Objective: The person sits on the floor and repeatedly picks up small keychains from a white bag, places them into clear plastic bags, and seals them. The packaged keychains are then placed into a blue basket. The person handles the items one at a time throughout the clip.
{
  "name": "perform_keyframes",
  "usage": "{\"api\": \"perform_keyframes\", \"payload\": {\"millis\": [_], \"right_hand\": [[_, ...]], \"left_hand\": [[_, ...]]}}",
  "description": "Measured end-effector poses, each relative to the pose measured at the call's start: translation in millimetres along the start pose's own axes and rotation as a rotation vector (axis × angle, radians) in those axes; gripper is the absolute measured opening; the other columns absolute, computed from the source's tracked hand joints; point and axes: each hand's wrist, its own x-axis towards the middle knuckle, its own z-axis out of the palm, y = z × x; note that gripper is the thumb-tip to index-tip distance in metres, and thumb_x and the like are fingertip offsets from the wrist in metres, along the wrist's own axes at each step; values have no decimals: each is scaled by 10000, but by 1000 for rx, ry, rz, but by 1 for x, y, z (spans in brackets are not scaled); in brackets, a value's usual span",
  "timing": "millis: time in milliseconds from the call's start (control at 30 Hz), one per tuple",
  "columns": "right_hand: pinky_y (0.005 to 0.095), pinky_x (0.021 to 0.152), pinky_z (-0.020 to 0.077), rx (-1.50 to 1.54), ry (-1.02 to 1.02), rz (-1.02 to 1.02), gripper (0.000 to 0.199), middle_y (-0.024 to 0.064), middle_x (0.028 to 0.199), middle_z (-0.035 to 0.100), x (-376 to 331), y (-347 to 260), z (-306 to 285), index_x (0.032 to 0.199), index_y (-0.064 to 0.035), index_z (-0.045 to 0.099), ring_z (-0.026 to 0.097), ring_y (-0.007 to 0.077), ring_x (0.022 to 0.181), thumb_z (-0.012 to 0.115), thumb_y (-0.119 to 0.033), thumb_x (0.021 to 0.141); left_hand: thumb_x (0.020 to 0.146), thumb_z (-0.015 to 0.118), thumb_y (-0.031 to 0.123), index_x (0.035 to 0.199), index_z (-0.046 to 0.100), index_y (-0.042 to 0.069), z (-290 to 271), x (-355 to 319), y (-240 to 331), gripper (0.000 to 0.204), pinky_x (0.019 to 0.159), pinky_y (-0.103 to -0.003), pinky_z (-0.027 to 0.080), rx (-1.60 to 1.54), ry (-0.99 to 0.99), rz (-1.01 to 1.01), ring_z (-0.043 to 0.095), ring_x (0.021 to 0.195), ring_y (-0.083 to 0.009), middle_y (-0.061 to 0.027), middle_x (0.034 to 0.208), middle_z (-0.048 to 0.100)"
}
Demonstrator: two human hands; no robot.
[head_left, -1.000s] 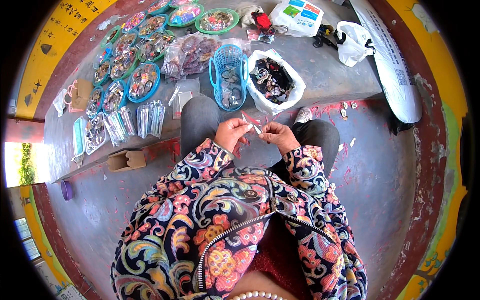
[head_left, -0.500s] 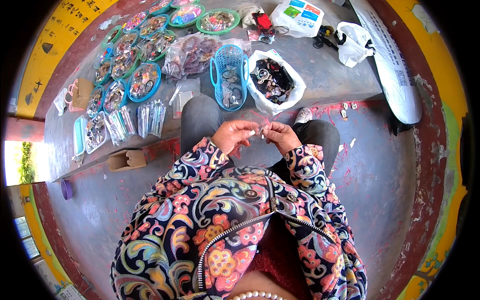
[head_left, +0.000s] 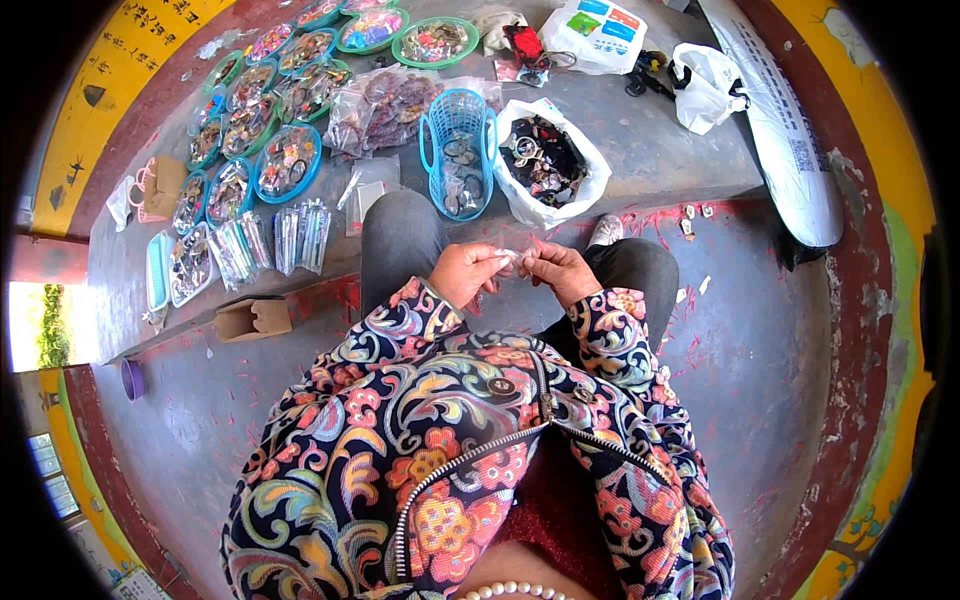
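Note:
Above my lap both hands meet at a small clear plastic bag [head_left: 516,244], with fingertips pinched on its edges. My left hand [head_left: 466,273] is closed, thumb and forefinger pressed together at the bag's left side. From the other side my right hand [head_left: 562,273] grips it with thumb and fingertips. Something small and pale shows by the left fingertips, too small to name. Just beyond my hands stand a blue plastic basket [head_left: 435,185] with dark ring-shaped items in it and a white plastic bag [head_left: 580,212] full of dark hair ties and trinkets.
The grey ledge [head_left: 660,150] ahead bears several round trays of small goods, such as a blue-rimmed tray [head_left: 318,172]. Bundles of clear packets [head_left: 302,238] lie at its left. An open cardboard box [head_left: 253,320] sits below, near a purple cup [head_left: 133,380]. Red scraps litter the floor.
My fingertips have drawn slightly closer together, the left hand shifting a little to the right. The clear bag now shows more plainly, standing up between them.

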Motion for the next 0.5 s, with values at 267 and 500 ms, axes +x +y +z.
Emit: {"api": "perform_keyframes", "payload": {"millis": [267,500], "right_hand": [[220,625,380,-28,32,20,116,-12,775,597,0,-1,2,851,-69,602,525,77,719,559,-169,810],[227,610,391,17,192,-31,138,-19,794,596,-1,-12,17,869,-63,599,523,74,720,588,-176,789]], "left_hand": [[785,561,126,849,623,-5,4,-1,1,158,504,-233,406,181,136,171,510,548,-75,-49,672,612],[716,633,145,708,590,25,5,0,15,128,536,-299,422,580,359,359,549,576,-200,-93,644,564]]}}
